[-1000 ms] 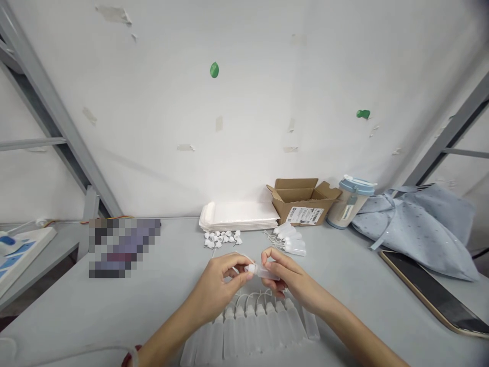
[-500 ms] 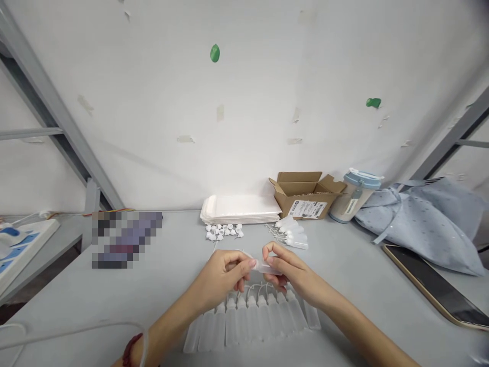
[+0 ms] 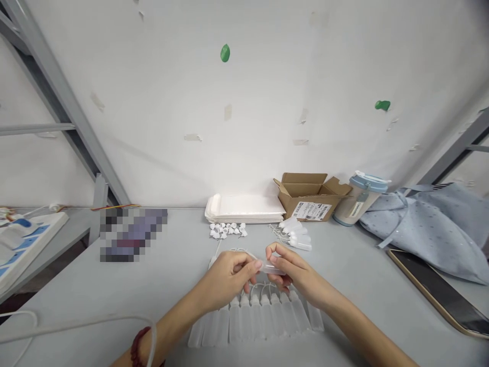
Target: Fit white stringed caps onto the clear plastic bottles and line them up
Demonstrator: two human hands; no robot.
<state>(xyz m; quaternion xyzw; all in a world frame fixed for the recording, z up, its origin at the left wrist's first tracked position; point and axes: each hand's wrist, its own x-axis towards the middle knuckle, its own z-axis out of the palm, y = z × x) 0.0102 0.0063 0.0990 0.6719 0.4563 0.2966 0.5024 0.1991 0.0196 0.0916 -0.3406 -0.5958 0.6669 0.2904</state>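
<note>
My left hand pinches the neck end of a small translucent squeeze bottle between thumb and fingers. The body of that bottle lies in the closed fingers of my right hand, tilted nearly level above the table. Fingertips hide the bottle's top. Below both hands lies a row of similar bottles with thin white cords looping at their necks. Partly behind my left hand another white neck shows. Farther back are a cluster of small white caps and a fanned group of corded bottles.
White padded envelopes are stacked against the wall beside an open cardboard box. A blue-lidded cup, a light blue cloth bag and a phone are at right. A power strip and white cable are at left.
The view has turned slightly left, so the scene sits a little farther right. Both hands keep hold of the same bottle, with hardly any change in grip.
</note>
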